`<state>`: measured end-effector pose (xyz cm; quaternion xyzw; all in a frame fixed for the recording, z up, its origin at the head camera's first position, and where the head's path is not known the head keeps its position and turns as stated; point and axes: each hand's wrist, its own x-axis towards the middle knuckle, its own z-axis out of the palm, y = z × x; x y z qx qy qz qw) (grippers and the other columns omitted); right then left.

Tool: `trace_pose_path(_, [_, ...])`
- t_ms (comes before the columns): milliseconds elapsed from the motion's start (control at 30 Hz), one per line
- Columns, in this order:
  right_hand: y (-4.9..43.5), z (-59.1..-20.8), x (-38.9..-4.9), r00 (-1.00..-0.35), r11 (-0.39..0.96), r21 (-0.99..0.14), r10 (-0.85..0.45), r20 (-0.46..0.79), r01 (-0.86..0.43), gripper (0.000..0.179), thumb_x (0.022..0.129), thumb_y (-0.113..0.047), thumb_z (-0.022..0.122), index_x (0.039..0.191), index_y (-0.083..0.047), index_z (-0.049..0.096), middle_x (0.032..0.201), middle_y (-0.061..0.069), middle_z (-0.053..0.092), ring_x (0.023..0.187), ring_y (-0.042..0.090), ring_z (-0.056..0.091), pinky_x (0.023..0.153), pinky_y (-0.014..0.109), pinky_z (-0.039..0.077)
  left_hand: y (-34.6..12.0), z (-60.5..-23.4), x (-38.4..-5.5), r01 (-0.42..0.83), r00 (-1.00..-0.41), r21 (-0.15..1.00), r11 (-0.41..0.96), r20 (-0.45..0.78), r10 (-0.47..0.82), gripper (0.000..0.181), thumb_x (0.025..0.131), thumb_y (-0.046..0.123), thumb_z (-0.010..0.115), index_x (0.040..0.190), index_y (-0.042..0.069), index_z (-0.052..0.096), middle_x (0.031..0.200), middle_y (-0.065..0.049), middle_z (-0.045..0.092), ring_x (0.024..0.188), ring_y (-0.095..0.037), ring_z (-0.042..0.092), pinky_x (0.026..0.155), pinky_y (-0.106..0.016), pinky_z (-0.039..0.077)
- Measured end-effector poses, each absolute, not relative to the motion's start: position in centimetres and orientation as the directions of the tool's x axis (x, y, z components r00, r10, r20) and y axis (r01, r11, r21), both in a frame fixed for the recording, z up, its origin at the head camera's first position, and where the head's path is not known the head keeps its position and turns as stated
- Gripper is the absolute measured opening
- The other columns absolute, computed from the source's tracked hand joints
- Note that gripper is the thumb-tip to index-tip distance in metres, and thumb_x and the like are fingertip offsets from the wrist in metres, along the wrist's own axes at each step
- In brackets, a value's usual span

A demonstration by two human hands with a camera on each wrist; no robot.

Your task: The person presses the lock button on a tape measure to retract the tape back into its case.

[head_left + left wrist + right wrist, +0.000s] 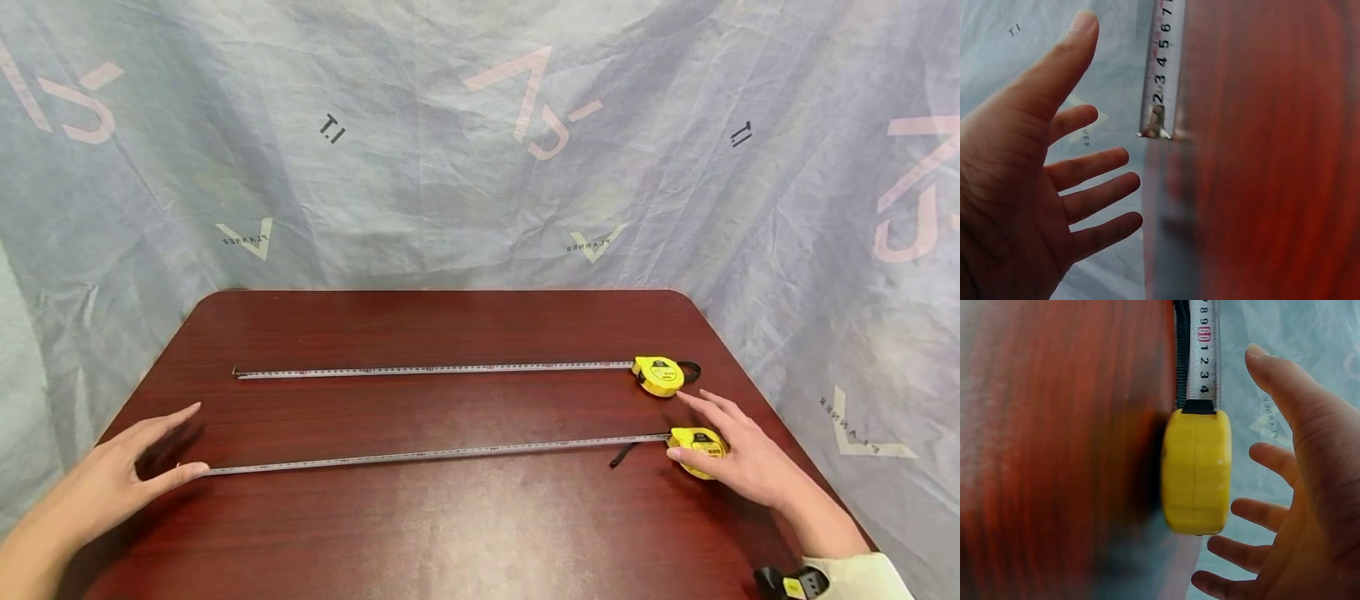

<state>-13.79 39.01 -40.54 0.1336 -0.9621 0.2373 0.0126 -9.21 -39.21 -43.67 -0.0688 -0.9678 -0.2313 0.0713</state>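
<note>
Step in hand, as judged from the layout: positioning at both ends of the extended near tape measure. It lies across the counter, running from your left grip to your right grip.

Left grip: released. Your thumb and fingers are spread beside the metal end hook; the left wrist view shows a gap between them and the hook.

Right grip: released. Your fingers are extended around the yellow case; in the right wrist view they stand just beside it, apart from it. The case's wrist strap lies beside the blade.

The far tape measure is also extended, behind the near one, with its case at the right end. Neither grip holds it.

Next move, if you are to handle the near tape measure: it calls for securing the case with your right grip and pinching the hook with your left. Control both ends together; a loose blade could twist or snap back. Keep your right fingertips away from the far case, which lies near them.
</note>
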Motion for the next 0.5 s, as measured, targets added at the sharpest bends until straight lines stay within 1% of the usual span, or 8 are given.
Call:
trace_pose_path(100, [39.1,-41.0,-13.6,-0.964,0.852,-0.454,-0.256,0.073,-0.261,0.085,0.088,-0.047,0.081,0.157,-0.015,0.043,0.155,0.025,0.036,0.135,0.050,0.039,0.094,0.070,0.038,-39.3,-44.1,-9.1,0.159,-0.981,0.422,0.893,0.169,0.095,0.085,0.088,0.045,0.082,0.160,0.027,0.041,0.149,-0.024,0.049,0.145,-0.031,0.036,0.115,-0.055,0.022])
trace_pose_path(133, [39.2,-41.1,-13.6,-0.964,0.852,-0.455,-0.257,0.069,-0.260,0.085,0.089,-0.047,0.081,0.157,-0.014,0.043,0.154,0.024,0.037,0.135,0.048,0.040,0.094,0.069,0.039,-39.4,-44.1,-9.1,0.157,-0.981,0.415,0.896,0.170,0.094,0.084,0.087,0.046,0.083,0.159,0.027,0.043,0.148,-0.024,0.051,0.142,-0.031,0.039,0.116,-0.049,0.023])
trace_pose_path(167, [39.2,-41.2,-13.6,-0.964,0.852,-0.455,-0.257,0.069,-0.259,0.085,0.089,-0.048,0.081,0.157,-0.014,0.043,0.152,0.023,0.039,0.134,0.046,0.042,0.094,0.068,0.039,-39.4,-44.2,-9.1,0.156,-0.981,0.408,0.899,0.171,0.092,0.083,0.086,0.047,0.083,0.158,0.028,0.045,0.147,-0.022,0.052,0.140,-0.025,0.041,0.115,-0.039,0.023])
trace_pose_path(200, [39.2,-41.3,-13.5,-0.965,0.851,-0.458,-0.255,0.069,-0.258,0.085,0.088,-0.048,0.081,0.157,-0.013,0.044,0.151,0.021,0.040,0.134,0.044,0.043,0.094,0.067,0.040,-39.4,-44.2,-9.1,0.161,-0.980,0.404,0.901,0.173,0.097,0.082,0.086,0.046,0.084,0.156,0.027,0.048,0.146,-0.022,0.054,0.137,-0.022,0.044,0.112,-0.037,0.026])
trace_pose_path(267, [39.2,-41.5,-13.4,-0.965,0.851,-0.458,-0.253,0.074,-0.259,0.084,0.088,-0.048,0.081,0.156,-0.013,0.045,0.149,0.017,0.044,0.133,0.041,0.045,0.095,0.064,0.040,-39.4,-44.3,-9.1,0.180,-0.974,0.398,0.900,0.197,0.108,0.077,0.083,0.045,0.086,0.151,0.025,0.055,0.141,-0.020,0.059,0.129,-0.003,0.045,0.104,-0.019,0.025])
trace_pose_path(333, [39.2,-41.7,-13.3,-0.963,0.853,-0.448,-0.257,0.083,-0.267,0.083,0.088,-0.048,0.081,0.155,-0.014,0.046,0.147,0.014,0.046,0.131,0.037,0.047,0.095,0.060,0.041,-39.4,-44.2,-9.2,0.197,-0.969,0.397,0.896,0.220,0.115,0.072,0.081,0.043,0.088,0.145,0.024,0.062,0.136,-0.017,0.063,0.117,0.016,0.041,0.090,-0.005,0.020])
trace_pose_path(400, [39.2,-41.8,-13.2,-0.960,0.858,-0.431,-0.263,0.095,-0.278,0.082,0.088,-0.049,0.082,0.154,-0.015,0.048,0.144,0.011,0.049,0.129,0.034,0.049,0.094,0.056,0.042,-39.4,-44.1,-9.2,0.212,-0.964,0.400,0.892,0.237,0.123,0.067,0.079,0.042,0.090,0.139,0.022,0.067,0.131,-0.016,0.067,0.110,0.025,0.037,0.085,-0.002,0.021])
trace_pose_path(500, [39.2,-42.0,-13.2,-0.956,0.863,-0.411,-0.273,0.108,-0.293,0.080,0.088,-0.050,0.081,0.153,-0.016,0.050,0.142,0.009,0.052,0.127,0.032,0.052,0.093,0.052,0.043,-39.4,-44.0,-9.3,0.226,-0.960,0.404,0.887,0.245,0.133,0.062,0.077,0.041,0.092,0.133,0.021,0.071,0.124,-0.012,0.071,0.102,0.023,0.043,0.080,-0.002,0.024])
